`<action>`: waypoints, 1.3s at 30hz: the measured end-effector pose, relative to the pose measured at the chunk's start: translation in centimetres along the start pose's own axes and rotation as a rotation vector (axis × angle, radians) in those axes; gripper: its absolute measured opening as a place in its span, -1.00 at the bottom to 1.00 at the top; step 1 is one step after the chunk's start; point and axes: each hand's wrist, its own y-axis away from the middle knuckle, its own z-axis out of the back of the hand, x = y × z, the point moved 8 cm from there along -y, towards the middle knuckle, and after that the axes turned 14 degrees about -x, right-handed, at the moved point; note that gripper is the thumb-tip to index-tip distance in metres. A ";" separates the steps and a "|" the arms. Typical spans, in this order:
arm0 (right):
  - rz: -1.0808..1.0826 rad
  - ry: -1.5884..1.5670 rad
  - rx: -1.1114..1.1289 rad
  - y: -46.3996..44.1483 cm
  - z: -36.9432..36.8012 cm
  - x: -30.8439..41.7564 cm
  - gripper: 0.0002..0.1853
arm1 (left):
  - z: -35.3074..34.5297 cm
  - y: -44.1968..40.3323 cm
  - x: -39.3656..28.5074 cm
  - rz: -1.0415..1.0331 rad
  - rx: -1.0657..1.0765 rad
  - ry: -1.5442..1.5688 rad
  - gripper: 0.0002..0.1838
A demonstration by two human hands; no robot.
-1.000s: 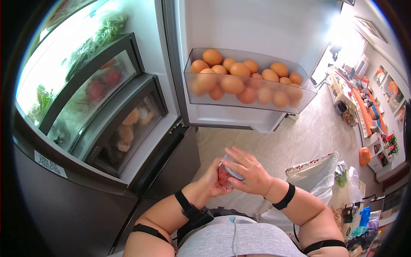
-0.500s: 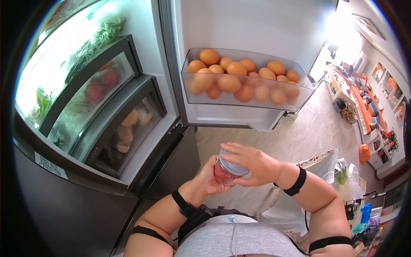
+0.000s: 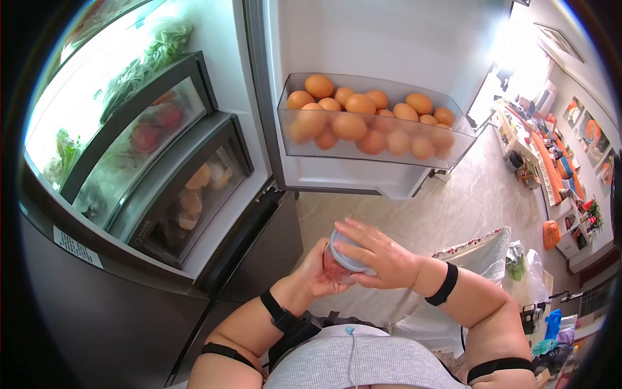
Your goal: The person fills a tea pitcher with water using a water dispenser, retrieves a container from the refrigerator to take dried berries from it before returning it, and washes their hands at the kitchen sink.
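A small clear jar [image 3: 336, 268] with reddish contents is tilted in front of my body. My left hand [image 3: 315, 271] is wrapped round its side. Across the jar's pale blue lid [image 3: 346, 251] lie the fingers of my right hand [image 3: 387, 259], with the thumb at the lid's lower edge. The lid sits on the jar, and part of it is hidden under my fingers. Beyond my hands, brown eggs [image 3: 350, 126] fill a clear bin [image 3: 382, 159] on the open fridge door [image 3: 382, 39].
To the left stands the open fridge, with greens in bags [image 3: 146, 65] above drawers [image 3: 188, 194] of produce. A white cloth-lined basket [image 3: 486, 256] is by my right arm, near bagged vegetables [image 3: 516, 260]. Tiled floor [image 3: 402, 211] lies below; a cluttered room extends right.
My right hand has shifted slightly over the lid, its fingers now angled more along it. The jar has turned a little, showing more of the lid's top. My left hand keeps its hold.
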 end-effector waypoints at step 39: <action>0.429 0.449 -0.982 -29.7 31.1 15.8 -0.51 | 5.5 6.9 -7.2 -0.234 0.088 0.274 -0.71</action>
